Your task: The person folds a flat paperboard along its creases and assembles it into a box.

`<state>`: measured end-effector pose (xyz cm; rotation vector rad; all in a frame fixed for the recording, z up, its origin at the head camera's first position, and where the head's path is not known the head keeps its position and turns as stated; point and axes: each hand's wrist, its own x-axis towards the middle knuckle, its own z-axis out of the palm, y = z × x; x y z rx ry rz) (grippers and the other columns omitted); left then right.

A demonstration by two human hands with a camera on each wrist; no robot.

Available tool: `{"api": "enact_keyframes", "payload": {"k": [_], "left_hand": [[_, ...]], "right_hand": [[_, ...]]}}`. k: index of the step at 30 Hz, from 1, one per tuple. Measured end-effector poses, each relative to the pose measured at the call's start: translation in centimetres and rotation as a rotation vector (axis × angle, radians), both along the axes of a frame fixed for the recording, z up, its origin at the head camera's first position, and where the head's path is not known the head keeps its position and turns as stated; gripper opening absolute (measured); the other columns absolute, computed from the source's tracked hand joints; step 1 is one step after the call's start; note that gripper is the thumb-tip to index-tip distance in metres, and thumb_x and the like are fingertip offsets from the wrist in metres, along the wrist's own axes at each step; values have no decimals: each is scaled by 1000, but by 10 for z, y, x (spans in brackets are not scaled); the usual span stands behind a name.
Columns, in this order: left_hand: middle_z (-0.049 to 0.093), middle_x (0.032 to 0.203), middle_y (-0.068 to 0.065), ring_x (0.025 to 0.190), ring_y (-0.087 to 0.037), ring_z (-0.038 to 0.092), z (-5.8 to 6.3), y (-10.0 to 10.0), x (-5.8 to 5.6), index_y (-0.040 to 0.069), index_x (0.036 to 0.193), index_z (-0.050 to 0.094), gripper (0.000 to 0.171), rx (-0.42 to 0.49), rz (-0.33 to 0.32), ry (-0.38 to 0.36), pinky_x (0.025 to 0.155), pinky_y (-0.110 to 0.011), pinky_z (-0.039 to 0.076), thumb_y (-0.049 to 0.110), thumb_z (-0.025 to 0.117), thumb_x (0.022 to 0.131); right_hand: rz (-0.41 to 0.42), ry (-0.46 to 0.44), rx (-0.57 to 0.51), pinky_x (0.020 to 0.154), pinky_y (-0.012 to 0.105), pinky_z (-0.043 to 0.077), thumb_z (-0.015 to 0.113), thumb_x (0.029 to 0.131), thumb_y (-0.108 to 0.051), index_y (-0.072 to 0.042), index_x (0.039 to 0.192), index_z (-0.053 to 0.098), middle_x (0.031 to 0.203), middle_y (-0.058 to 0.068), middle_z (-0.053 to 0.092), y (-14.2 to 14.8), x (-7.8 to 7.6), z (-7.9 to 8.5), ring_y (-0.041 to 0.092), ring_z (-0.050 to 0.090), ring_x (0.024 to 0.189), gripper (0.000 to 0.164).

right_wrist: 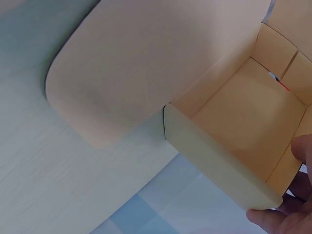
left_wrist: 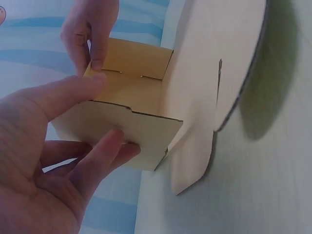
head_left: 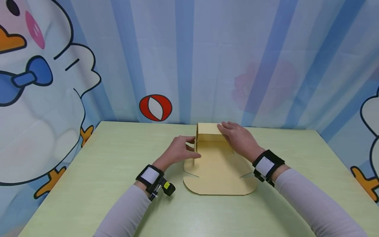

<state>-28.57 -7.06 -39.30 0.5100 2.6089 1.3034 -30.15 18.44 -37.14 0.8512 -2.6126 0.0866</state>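
Observation:
A tan cardboard box (head_left: 211,128), partly folded up, is at the middle of the table with its far section standing as walls. Its flat panel (head_left: 219,184), with rounded corners and slits, spreads toward the near side. My left hand (head_left: 177,151) pinches the left side wall (left_wrist: 122,129), thumb at the inner side and fingers against the outer face. At the far right corner, my right hand (head_left: 241,140) grips the box's edge. In the right wrist view its thumb (right_wrist: 302,148) lies inside, fingers outside. The right hand hides part of the right wall in the head view.
The pale green table (head_left: 118,181) ends at a blue striped curtain (head_left: 204,59) printed with cartoon ducks and a red-and-white ball. Each wrist wears a black strap; a small camera (head_left: 168,188) juts from the left one.

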Motion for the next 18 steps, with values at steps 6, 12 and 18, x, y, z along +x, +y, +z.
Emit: {"api": "enact_keyframes", "payload": {"k": [6,12,18], "left_hand": [[63,133,-14,107,-26,71,-2,-1,1,5,145,50,80,46,-28,-6,88,-37,60,27,86,77],[64,132,-14,109,-26,70,-5,-3,1,7,146,49,81,97,-42,-39,88,-36,60,23,87,76],[63,133,-15,106,-27,71,-9,-4,-2,6,144,51,73,141,-19,-39,88,-37,60,12,83,79]], "right_hand": [[-3,9,0,99,48,53,63,96,-9,-7,137,59,136,18,62,0,0,0,37,61,124,41],[1,3,-2,98,49,53,63,96,-8,-7,138,58,136,18,61,1,1,1,38,60,124,42],[11,13,-6,98,49,53,62,96,-8,-6,137,59,136,19,62,1,1,0,38,61,124,42]]}}
